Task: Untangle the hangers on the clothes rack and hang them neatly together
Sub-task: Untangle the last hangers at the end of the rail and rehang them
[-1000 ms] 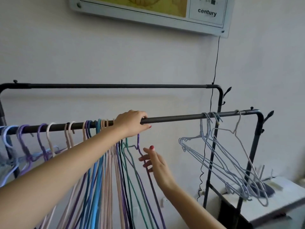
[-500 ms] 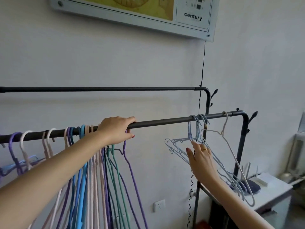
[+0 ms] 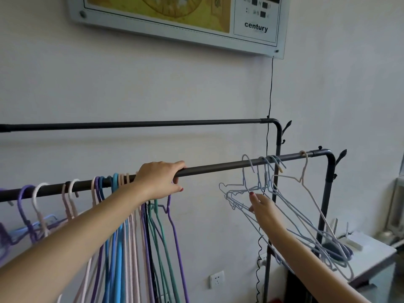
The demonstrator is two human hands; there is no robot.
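Note:
A dark front rail (image 3: 218, 168) of the clothes rack runs across the view. My left hand (image 3: 160, 180) is closed around this rail, just right of a packed bunch of pink, blue, purple and green hangers (image 3: 118, 248). Further right a tangle of pale blue wire hangers (image 3: 290, 217) hangs from the rail. My right hand (image 3: 262, 206) grips the wires of one at its shoulder. That hanger's hook (image 3: 248, 162) stands tilted at the rail, left of the others. A single whitish hanger (image 3: 306, 182) hangs near the rail's right end.
A higher back rail (image 3: 153, 123) runs close to the wall. Loose purple and white hangers (image 3: 26, 206) sit at the far left. A white table (image 3: 371, 259) stands at the lower right behind the rack post. A black cable (image 3: 271, 95) drops from a framed board (image 3: 175, 20).
My right hand left the purple hanger at the bunch, moved right to the pale blue tangle and took hold there. One blue hook has shifted left. My left hand stayed on the rail.

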